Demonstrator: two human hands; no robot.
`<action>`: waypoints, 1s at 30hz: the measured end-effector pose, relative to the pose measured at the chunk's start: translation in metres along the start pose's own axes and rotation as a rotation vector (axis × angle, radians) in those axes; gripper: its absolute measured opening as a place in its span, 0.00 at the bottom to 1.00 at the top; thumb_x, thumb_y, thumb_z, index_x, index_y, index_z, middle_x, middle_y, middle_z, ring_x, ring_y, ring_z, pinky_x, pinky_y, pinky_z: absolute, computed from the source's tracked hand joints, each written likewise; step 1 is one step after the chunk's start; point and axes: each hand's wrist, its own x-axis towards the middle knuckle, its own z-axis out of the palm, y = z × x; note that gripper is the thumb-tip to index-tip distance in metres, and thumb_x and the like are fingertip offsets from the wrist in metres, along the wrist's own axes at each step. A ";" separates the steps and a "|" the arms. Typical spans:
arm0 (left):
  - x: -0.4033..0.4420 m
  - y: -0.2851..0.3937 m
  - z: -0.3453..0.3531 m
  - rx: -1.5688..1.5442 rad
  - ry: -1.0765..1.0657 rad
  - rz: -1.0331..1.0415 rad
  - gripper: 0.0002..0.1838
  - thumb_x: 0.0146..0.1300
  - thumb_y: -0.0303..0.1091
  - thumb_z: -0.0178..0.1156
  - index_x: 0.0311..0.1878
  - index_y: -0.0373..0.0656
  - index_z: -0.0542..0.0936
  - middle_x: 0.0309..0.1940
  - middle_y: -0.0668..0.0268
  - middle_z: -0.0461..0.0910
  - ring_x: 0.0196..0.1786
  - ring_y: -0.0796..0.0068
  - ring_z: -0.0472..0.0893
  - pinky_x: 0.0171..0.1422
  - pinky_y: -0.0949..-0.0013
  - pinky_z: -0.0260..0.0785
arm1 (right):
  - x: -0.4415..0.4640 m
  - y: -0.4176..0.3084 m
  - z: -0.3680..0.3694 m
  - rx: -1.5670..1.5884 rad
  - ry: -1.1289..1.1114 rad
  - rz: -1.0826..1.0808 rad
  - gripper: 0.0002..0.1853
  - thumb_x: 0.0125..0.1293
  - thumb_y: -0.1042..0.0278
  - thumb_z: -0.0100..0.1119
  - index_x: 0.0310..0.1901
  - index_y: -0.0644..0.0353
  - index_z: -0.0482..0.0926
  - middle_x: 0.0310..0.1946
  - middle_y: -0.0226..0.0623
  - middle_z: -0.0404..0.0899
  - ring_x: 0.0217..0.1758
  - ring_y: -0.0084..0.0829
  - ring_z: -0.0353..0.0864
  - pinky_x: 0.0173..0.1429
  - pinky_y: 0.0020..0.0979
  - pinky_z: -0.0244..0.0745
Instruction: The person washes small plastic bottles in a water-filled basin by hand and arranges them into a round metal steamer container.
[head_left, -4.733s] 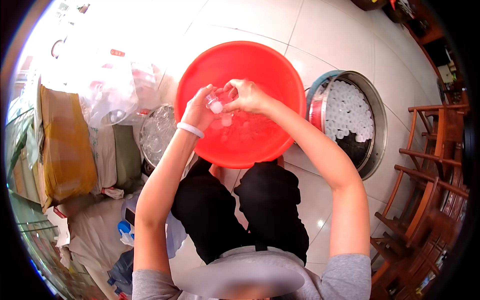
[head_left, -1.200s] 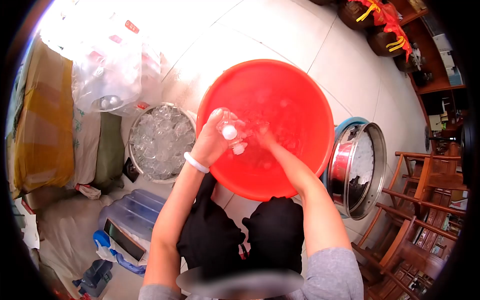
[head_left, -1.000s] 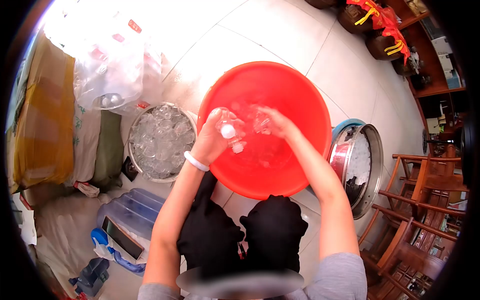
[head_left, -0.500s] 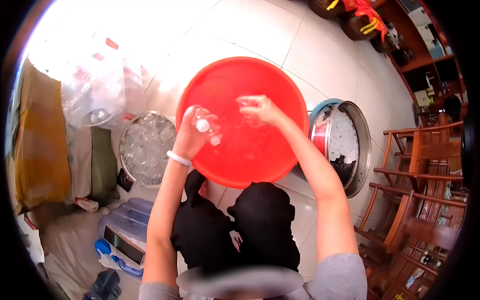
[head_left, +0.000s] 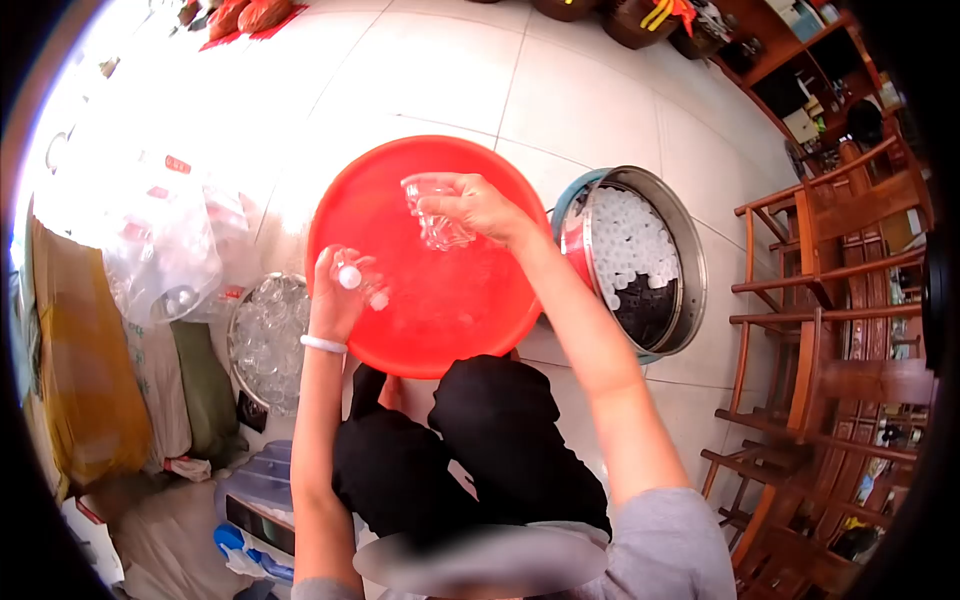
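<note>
A wide red basin (head_left: 480, 330) stands on the floor in front of my knees. Over its left side my left hand (head_left: 333, 305) is closed around a small clear bottle (head_left: 340, 257). A round white cap (head_left: 349, 277) shows at its end, with a second white piece (head_left: 379, 299) beside the fingers. My right hand (head_left: 480, 208) grips a clear, ribbed container (head_left: 440, 232) above the middle of the basin. It hangs tilted below the fingers; whether it is one piece or two nested ones I cannot tell.
Left of the basin, a round basket (head_left: 268, 345) holds many clear containers. On the right, a metal pot (head_left: 690, 250) contains many small white caps (head_left: 630, 235). Plastic bags (head_left: 165, 250) and sacks (head_left: 85, 370) lie at far left. Wooden chairs (head_left: 810, 240) stand at right.
The view has shifted right. My right hand has lifted the clear container higher above the basin, where it shows plainly. My left hand keeps its hold on the capped bottle.
</note>
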 end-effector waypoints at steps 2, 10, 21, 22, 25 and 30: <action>-0.002 0.004 0.001 -0.012 -0.036 -0.013 0.19 0.58 0.55 0.51 0.39 0.48 0.74 0.39 0.59 0.76 0.36 0.60 0.76 0.44 0.54 0.69 | 0.000 0.040 -0.014 0.212 -0.025 -0.045 0.21 0.61 0.70 0.52 0.57 0.60 0.66 0.40 0.39 0.76 0.29 0.27 0.78 0.24 0.25 0.70; -0.006 0.000 0.014 0.031 -0.001 -0.007 0.18 0.58 0.53 0.52 0.38 0.48 0.73 0.36 0.60 0.76 0.35 0.62 0.76 0.41 0.60 0.70 | -0.050 0.051 0.016 -0.491 0.309 -0.266 0.25 0.56 0.67 0.59 0.54 0.66 0.65 0.44 0.47 0.76 0.48 0.41 0.76 0.50 0.34 0.71; -0.007 -0.001 0.024 0.103 0.075 0.025 0.17 0.59 0.52 0.52 0.39 0.48 0.73 0.36 0.60 0.76 0.33 0.62 0.77 0.40 0.56 0.71 | -0.290 0.043 -0.169 -1.148 0.991 0.407 0.27 0.58 0.48 0.53 0.53 0.57 0.70 0.47 0.51 0.69 0.53 0.46 0.69 0.54 0.41 0.67; -0.007 -0.002 0.022 0.102 0.078 0.025 0.17 0.59 0.52 0.52 0.39 0.48 0.73 0.36 0.60 0.76 0.33 0.62 0.77 0.40 0.56 0.71 | -0.295 0.051 -0.173 -1.160 1.088 0.534 0.26 0.58 0.48 0.52 0.53 0.56 0.70 0.47 0.51 0.69 0.53 0.47 0.70 0.53 0.42 0.67; -0.005 -0.003 0.018 0.105 0.043 -0.015 0.17 0.59 0.52 0.52 0.39 0.48 0.73 0.36 0.60 0.76 0.33 0.63 0.77 0.40 0.57 0.71 | -0.296 0.057 -0.177 -1.171 1.213 0.762 0.23 0.59 0.53 0.53 0.51 0.58 0.69 0.48 0.54 0.68 0.51 0.50 0.72 0.51 0.44 0.69; -0.005 -0.001 0.018 0.122 0.078 -0.013 0.18 0.59 0.53 0.51 0.39 0.47 0.73 0.36 0.61 0.76 0.32 0.64 0.76 0.40 0.58 0.71 | -0.297 0.081 -0.204 -1.215 1.200 0.814 0.19 0.55 0.60 0.60 0.45 0.62 0.71 0.47 0.53 0.69 0.48 0.51 0.72 0.50 0.43 0.70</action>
